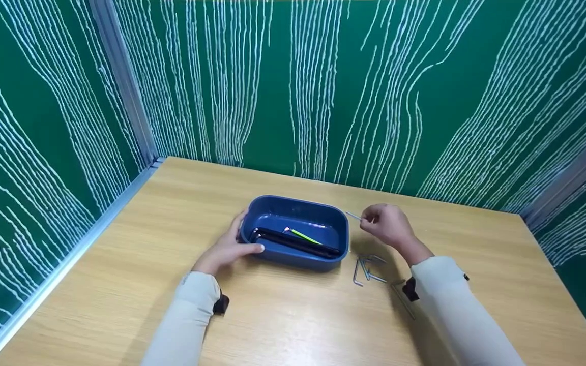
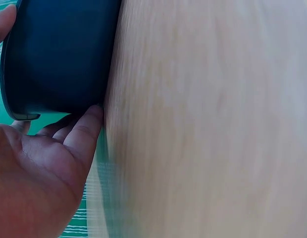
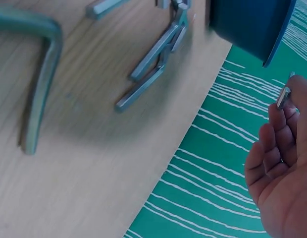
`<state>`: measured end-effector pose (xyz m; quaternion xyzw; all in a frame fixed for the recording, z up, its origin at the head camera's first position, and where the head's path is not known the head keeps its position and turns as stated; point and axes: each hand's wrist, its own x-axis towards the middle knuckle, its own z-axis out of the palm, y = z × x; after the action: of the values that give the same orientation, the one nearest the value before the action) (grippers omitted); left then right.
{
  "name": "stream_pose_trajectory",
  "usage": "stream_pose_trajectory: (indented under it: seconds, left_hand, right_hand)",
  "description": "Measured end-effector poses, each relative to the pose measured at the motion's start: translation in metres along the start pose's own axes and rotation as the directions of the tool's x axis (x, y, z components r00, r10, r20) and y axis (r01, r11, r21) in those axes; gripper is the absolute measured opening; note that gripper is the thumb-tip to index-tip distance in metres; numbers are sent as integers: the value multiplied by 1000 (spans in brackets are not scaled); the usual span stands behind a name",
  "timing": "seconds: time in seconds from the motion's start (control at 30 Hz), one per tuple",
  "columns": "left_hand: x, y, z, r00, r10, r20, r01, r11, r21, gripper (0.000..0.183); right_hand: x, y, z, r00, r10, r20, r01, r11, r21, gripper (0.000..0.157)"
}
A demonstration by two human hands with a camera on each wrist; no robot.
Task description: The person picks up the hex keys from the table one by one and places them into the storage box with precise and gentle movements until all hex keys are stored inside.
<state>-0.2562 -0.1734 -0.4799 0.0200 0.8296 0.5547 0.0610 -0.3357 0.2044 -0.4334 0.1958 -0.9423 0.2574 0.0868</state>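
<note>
Short of table's (image 1: 135, 244) far edge, L hand (image 1: 226, 250) grips blue bin (image 1: 295, 209) by its left end, thumb on near rim. Inside, along near side: black long item (image 1: 298, 243), lime-green stick (image 1: 305, 236) alongside. Several loose hex keys (image 1: 363, 269) lie near bin's near R corner. R hand (image 1: 388, 223) pinches 1 metal key (image 1: 353, 215) just off bin's R end. Farther R, 1 longer key (image 1: 403, 301) lies near R sleeve (image 1: 456, 305).

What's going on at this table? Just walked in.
A person's left-hand grip holds the left end of a blue bin. Their right-hand grip pinches a thin metal rod, just right of the bin. A long black item and a bright green one lie inside; bent metal hex keys lie outside it.
</note>
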Motion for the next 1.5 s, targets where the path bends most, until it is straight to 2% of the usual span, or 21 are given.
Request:
stream_pose_trajectory:
  seconds: [0.27,0.43,0.6,0.73,0.87,0.97,1.2,1.3,1.5]
  left_hand:
    - [1,-1,0,1000,-12,-9,12,1000,12,96]
    - [1,-1,0,1000,-19,-5,19,1000,7,100]
    - [0,-1,-1,1000,-17,-4,17,1000,7,100]
    - [-1,0,-1,1000,-5,3,5,1000,-9,100]
    - [-9,12,-4,999,14,44,-12,999,-43,98]
    - [-13,18,-5,999,0,53,2,999,-42,99]
    - [0,-1,0,1000,-11,6,11,1000,-10,94]
    - [-3,4,-1,1000,-19,23,19,1000,-17,97]
    - [-18,26,-6,997,-13,75,16,999,-34,102]
  right_hand:
    - [4,-11,2,1000,-1,17,1,1000,-3,5]
    - [7,-19,7,999,2,48,-4,999,37,6]
    - [8,-27,11,998,-19,65,15,998,55,6]
    - [10,-31,15,997,-70,43,68,996,62,6]
    - [11,-37,20,993,-115,32,112,991,69,5]
    - [12,-42,24,991,-125,39,121,990,77,4]
    - [14,-53,32,992,-100,82,91,990,105,6]
    - [15,-58,36,991,-104,87,94,989,110,5]
    - [17,-65,46,987,-106,123,94,991,99,4]
